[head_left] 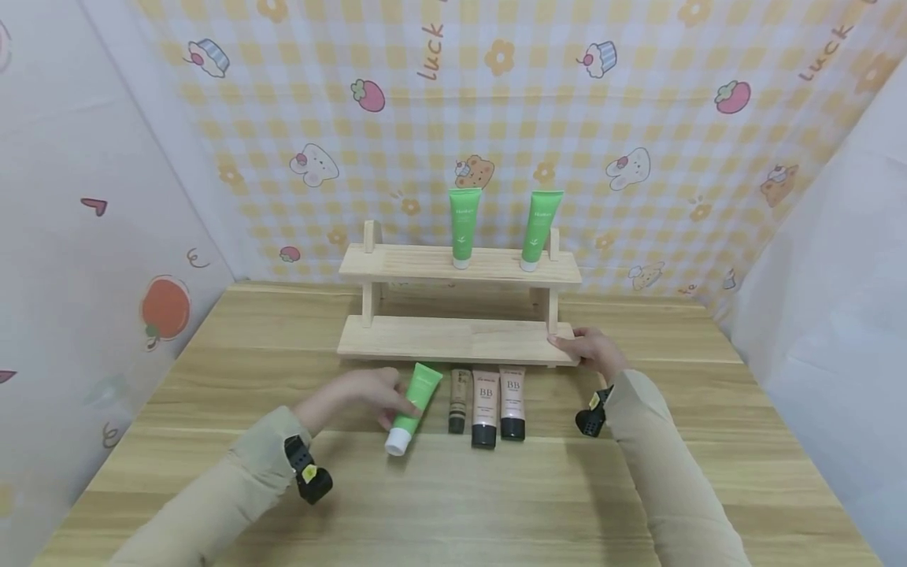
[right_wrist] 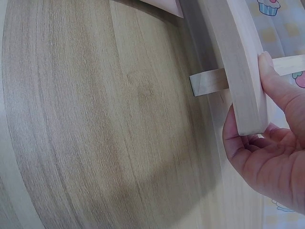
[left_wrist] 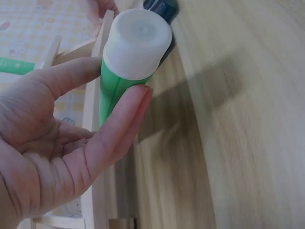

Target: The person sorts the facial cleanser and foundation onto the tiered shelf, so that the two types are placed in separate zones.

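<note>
My left hand [head_left: 379,394] pinches a green squeeze tube [head_left: 421,387] between thumb and fingers, in front of the shelf's left part. The tube tilts, its white cap [left_wrist: 138,40] toward me. With my right hand [head_left: 594,350] I grip the right end of the lower board of a two-tier wooden shelf [head_left: 411,337]; in the right wrist view the thumb lies on top and fingers curl beneath the board [right_wrist: 245,90]. Two more green tubes [head_left: 464,228] [head_left: 542,230] stand cap-down on the upper board.
Right of the held tube, a slim brownish tube [head_left: 459,400] and two pink BB cream tubes [head_left: 485,405] [head_left: 512,400] with black caps lie side by side before the shelf. Behind the shelf hangs a yellow checked cloth [head_left: 425,134]. White sheets flank the wooden table [head_left: 439,512].
</note>
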### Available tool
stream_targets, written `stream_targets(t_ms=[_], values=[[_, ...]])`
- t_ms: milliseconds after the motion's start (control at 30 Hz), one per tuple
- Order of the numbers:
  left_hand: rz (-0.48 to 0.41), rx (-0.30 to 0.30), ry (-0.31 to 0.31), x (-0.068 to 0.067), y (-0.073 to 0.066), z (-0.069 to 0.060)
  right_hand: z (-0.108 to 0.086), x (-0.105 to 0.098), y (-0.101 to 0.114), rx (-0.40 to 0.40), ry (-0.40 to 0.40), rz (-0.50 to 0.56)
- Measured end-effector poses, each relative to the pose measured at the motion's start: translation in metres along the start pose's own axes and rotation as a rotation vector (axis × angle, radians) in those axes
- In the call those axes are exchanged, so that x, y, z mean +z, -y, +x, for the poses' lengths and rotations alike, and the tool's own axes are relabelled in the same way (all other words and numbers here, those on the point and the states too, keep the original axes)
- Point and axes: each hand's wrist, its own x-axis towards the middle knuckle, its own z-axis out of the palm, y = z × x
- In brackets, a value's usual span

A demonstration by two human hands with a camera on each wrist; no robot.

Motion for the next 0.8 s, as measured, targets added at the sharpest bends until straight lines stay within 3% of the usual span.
stream_targets(t_ms=[333, 533, 800], values=[[0.019, 0.040, 0.030, -0.013, 0.004, -0.014, -0.001, -0.001, 0.001, 0.015, 0.001, -0.002], [0.017, 0.090, 0.000, -0.021, 0.004, -0.020, 0.001, 0.000, 0.000, 0.018, -0.010, 0.000], [-0.074, 0.155, -0.018, -0.029, 0.001, -0.024, 0.001, 0.001, 0.001, 0.023, -0.011, -0.005]])
